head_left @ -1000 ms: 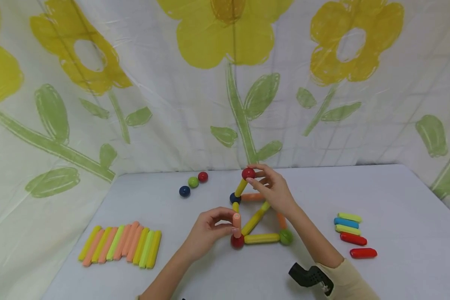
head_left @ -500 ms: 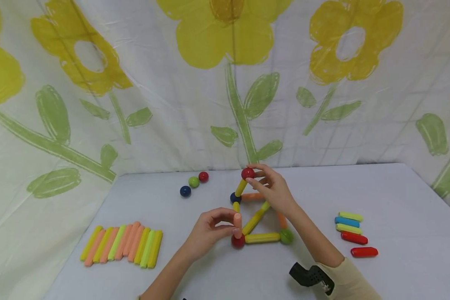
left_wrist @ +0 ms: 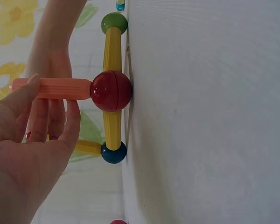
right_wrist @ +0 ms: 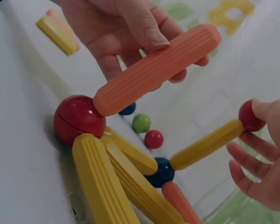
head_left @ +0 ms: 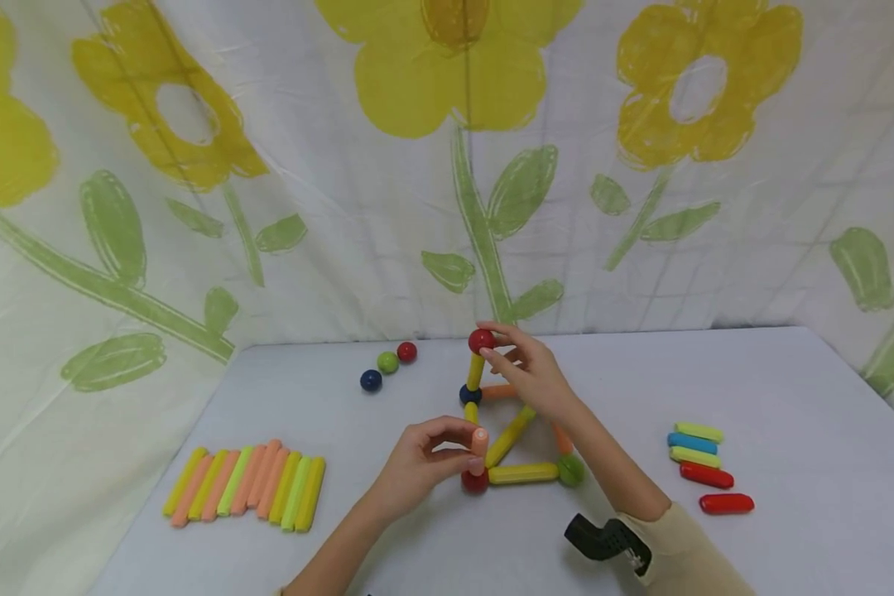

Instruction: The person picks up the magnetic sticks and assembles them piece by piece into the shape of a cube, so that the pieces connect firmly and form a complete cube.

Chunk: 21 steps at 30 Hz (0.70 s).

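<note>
1. Your left hand point(head_left: 417, 465) pinches a salmon rod point(head_left: 479, 443) between thumb and fingers, at lower centre of the head view. The rod is matte, grooved lengthwise, its ends tapering.
2. Its long axis stands upright there, its foot meeting the glossy, seamed lower red ball point(left_wrist: 111, 91); in the right wrist view it slants toward the upper right.
3. Your right hand point(head_left: 532, 372), right of centre, grips the shiny upper red ball point(head_left: 481, 341) with thumb and fingers.
4. That ball caps a yellow rod point(head_left: 476, 372), which rises nearly upright from a blue ball point(head_left: 471, 395).
</note>
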Each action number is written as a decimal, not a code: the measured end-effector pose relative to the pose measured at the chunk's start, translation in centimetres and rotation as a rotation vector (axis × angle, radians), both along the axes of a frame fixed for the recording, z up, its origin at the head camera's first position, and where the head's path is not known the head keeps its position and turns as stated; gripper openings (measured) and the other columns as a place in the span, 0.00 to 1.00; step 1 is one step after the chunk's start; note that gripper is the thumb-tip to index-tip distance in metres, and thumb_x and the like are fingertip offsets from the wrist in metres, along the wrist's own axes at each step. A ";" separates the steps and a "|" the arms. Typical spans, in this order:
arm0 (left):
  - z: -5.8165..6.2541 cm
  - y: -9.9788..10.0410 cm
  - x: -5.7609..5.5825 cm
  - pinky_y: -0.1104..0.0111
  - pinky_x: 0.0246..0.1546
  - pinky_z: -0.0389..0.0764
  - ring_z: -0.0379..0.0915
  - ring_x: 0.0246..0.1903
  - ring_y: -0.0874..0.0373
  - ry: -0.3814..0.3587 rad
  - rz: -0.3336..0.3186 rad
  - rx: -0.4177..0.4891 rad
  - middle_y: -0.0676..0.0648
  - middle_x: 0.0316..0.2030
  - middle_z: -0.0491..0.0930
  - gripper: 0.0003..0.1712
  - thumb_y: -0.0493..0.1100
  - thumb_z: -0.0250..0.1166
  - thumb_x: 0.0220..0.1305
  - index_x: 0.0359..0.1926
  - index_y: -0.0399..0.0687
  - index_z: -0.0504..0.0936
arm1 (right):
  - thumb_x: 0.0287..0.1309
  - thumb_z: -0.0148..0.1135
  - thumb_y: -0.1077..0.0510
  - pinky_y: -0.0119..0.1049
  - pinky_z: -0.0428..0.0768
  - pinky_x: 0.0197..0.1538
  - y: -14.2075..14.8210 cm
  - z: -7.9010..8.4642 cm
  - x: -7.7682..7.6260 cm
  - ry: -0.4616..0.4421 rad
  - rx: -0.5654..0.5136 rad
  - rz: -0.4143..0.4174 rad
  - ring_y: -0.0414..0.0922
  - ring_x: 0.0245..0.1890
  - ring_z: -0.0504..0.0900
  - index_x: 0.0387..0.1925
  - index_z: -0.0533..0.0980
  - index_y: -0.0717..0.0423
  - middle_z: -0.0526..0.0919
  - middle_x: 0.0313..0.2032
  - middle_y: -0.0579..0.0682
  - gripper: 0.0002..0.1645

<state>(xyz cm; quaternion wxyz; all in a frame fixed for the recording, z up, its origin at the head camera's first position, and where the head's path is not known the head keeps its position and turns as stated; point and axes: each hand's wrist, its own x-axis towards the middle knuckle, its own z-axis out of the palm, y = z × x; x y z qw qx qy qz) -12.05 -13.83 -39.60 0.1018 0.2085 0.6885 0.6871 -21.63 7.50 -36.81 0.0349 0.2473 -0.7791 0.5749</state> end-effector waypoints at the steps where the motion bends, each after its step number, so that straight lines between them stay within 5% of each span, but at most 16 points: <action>1: 0.0 0.0 0.0 0.67 0.53 0.87 0.83 0.44 0.57 0.000 -0.001 0.001 0.32 0.49 0.83 0.18 0.29 0.69 0.69 0.57 0.25 0.81 | 0.77 0.61 0.58 0.48 0.87 0.40 -0.1 0.0 -0.1 0.001 0.000 0.004 0.55 0.39 0.86 0.72 0.74 0.53 0.85 0.57 0.62 0.26; 4: 0.0 0.0 0.0 0.67 0.53 0.87 0.83 0.43 0.57 -0.004 0.002 -0.001 0.33 0.49 0.83 0.18 0.29 0.69 0.69 0.57 0.26 0.81 | 0.77 0.61 0.58 0.49 0.87 0.41 -0.3 0.1 -0.3 -0.008 -0.004 0.015 0.53 0.38 0.86 0.72 0.74 0.52 0.85 0.57 0.61 0.26; 11: 0.1 -0.1 0.0 0.66 0.52 0.87 0.83 0.42 0.57 0.008 0.007 0.002 0.31 0.49 0.83 0.18 0.29 0.69 0.68 0.57 0.25 0.81 | 0.79 0.57 0.60 0.52 0.88 0.46 -0.6 0.2 -0.7 -0.016 -0.041 0.074 0.68 0.41 0.84 0.74 0.71 0.57 0.84 0.57 0.65 0.26; 21: 0.1 -0.2 -0.1 0.66 0.53 0.87 0.83 0.45 0.57 -0.031 0.018 -0.020 0.38 0.50 0.85 0.19 0.31 0.71 0.68 0.58 0.28 0.82 | 0.83 0.49 0.60 0.45 0.87 0.52 -0.7 -0.2 -1.0 -0.102 -0.091 0.164 0.63 0.46 0.86 0.80 0.62 0.56 0.77 0.64 0.68 0.30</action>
